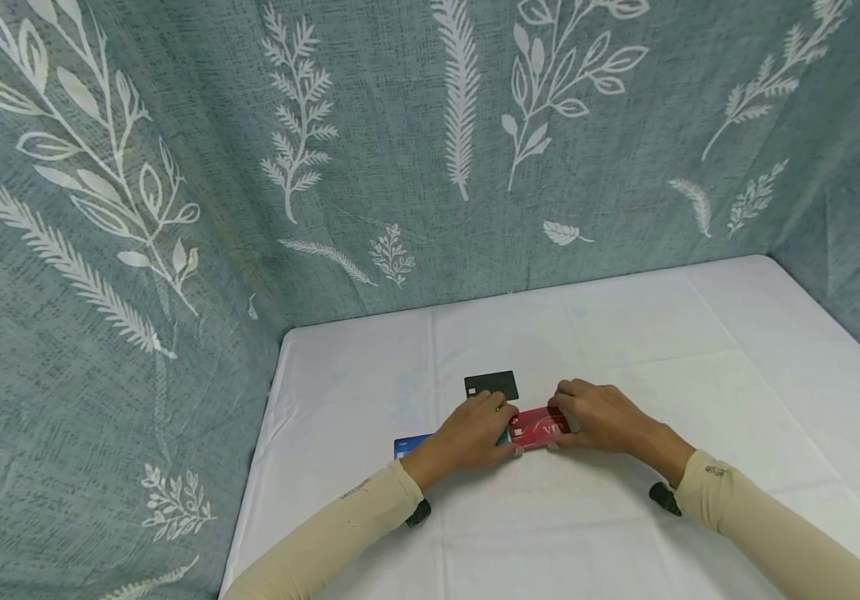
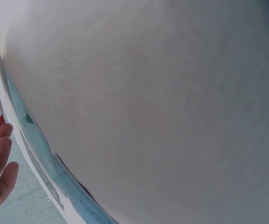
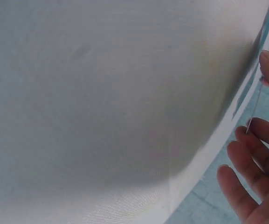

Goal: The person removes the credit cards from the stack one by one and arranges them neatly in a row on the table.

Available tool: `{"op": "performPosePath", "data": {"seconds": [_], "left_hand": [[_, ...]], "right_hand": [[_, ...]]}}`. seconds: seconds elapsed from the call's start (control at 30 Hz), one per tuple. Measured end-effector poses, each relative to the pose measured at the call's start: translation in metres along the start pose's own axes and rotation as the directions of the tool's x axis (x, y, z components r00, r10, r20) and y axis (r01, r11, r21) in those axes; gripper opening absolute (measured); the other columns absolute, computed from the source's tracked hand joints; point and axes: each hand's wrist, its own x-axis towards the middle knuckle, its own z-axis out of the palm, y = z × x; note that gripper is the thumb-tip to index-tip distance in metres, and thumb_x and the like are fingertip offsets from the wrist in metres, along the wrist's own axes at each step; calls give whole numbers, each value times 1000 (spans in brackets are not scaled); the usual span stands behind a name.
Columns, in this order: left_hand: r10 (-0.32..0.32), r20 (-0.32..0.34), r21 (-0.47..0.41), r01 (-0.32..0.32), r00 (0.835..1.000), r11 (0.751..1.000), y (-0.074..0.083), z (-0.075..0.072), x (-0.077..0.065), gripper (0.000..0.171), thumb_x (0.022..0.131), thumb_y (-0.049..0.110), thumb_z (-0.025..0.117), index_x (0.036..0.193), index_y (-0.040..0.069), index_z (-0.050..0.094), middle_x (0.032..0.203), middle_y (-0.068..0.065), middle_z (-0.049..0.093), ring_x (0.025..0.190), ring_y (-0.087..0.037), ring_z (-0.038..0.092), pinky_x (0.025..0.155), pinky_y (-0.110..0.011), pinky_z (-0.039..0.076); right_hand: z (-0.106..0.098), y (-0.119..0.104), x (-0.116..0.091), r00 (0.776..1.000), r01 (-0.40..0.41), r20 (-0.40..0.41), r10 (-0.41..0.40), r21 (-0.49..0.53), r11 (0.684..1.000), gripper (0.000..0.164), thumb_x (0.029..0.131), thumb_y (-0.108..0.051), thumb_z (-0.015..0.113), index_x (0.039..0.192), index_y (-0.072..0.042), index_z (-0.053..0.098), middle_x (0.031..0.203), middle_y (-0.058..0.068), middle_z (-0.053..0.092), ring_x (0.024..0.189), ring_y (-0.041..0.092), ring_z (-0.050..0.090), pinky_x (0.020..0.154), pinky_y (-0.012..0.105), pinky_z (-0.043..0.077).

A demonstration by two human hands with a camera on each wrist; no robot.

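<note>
A red card [image 1: 531, 432] with "VIP" lettering is held between both hands above the white table. My left hand [image 1: 470, 435] pinches its left end, fingertips at the far corner and thumb at the near one. At the card's right end, my right hand [image 1: 604, 418] grips it the same way; in the right wrist view that card shows almost edge-on between thumb and fingers [image 3: 253, 140]. Under the left hand lies a teal card [image 2: 31, 126], mostly covered in the head view. Beside it is a blue card [image 1: 409, 444], partly hidden by the left wrist.
A black card [image 1: 501, 383] with a chip lies just beyond the left hand. The white-covered table [image 1: 587, 542] meets a blue-green leaf-patterned curtain [image 1: 400, 150] at the back and sides. Small dark devices [image 1: 665, 498] hang under both wrists.
</note>
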Motion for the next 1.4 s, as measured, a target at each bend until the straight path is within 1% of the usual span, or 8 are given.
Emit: {"op": "performPosePath", "data": {"seconds": [0.37,0.63,0.8,1.0,1.4], "left_hand": [[14,1,32,-14,1000,999,0,0,1,52,90,53,70,123,13,67,109,-1,65,90,-12,55,82,-24,49],[12,7,45,-12,1000,999,1,-1,2,53,89,54,70,123,13,68,107,0,65,88,-12,53,80,-24,48],[8,16,38,-8,1000,999,1,-1,2,54,89,54,71,123,12,67,108,0,65,88,-12,53,81,-24,48],[19,12,48,-20,1000,999,1,-2,3,54,88,54,72,121,12,68,105,0,65,86,-11,52,77,-23,46],[8,48,41,-10,999,999,2,-1,5,54,88,53,72,122,12,68,105,0,66,86,-11,51,78,-24,46]], "right_hand": [[1,-1,-1,1000,1,10,-1,-12,1000,60,75,-53,84,112,-8,72,104,3,67,86,12,62,72,30,56],[4,0,-1,1000,10,-5,-11,-12,1000,61,73,-53,85,112,-8,72,103,3,67,86,12,62,71,31,56],[4,0,0,1000,8,9,-8,-20,1000,60,74,-54,84,112,-9,72,104,2,67,86,11,61,71,30,56],[3,0,0,1000,4,19,-4,-19,1000,59,74,-54,84,111,-9,72,102,1,66,84,9,59,69,29,55],[3,1,-1,1000,15,24,-15,-22,1000,58,74,-53,84,110,-9,72,101,1,65,84,9,59,69,28,55]]}}
